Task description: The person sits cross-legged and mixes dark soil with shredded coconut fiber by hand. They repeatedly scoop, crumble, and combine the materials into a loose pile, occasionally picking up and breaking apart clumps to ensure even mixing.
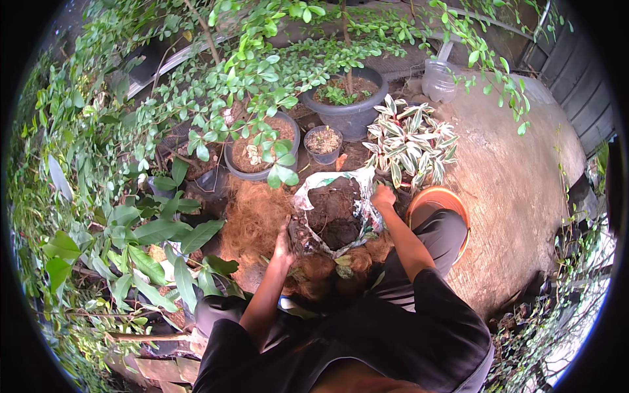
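A white plastic sack [364, 190] with coloured print stands before me, its mouth wide and dark soil [334, 208] inside. My right hand [383, 196] is closed on the sack's right rim. At the sack's left side my left hand [283, 245] cups a dark, rough clump [302, 237], its fingers pointing away from me and partly hidden. I cannot tell whether this clump belongs to the sack's side. Brown fibre [257, 213] lies in a loose heap left of the sack. Several brown husks [313, 268] sit between the sack and my lap.
Beyond the sack stand a large dark pot [347, 118], a grey pot [230, 157] and a small pot [324, 144]. A variegated plant [413, 141] and an orange pot [464, 213] are at right, beside concrete [517, 190]. Leafy branches [255, 72] overhang the far left.
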